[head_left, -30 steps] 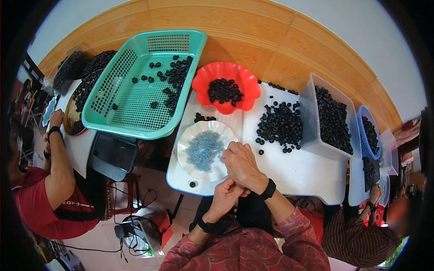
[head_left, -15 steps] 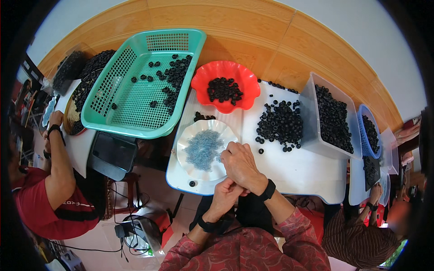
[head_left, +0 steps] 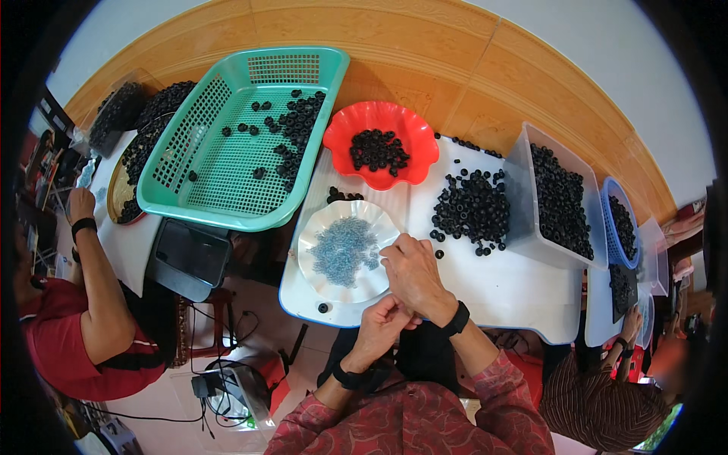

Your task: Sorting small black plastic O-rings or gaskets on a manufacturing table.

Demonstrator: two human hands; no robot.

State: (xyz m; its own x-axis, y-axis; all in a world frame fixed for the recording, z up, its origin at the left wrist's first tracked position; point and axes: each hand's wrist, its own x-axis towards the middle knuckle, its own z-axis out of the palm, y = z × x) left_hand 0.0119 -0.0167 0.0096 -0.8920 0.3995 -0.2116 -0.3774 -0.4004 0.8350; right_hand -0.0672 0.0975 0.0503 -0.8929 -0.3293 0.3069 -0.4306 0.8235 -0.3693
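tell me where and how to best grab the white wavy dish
Probably pinch the white wavy dish by its left rim, coming from the person's left. That fluted edge flares outward, beyond the small bluish pieces heaped toward the middle, while the right hand is at its right side. Keep it level, since it is open-topped.

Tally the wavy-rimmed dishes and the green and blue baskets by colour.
White dish: 1
Red dish: 1
Green basket: 1
Blue basket: 1
Total: 4
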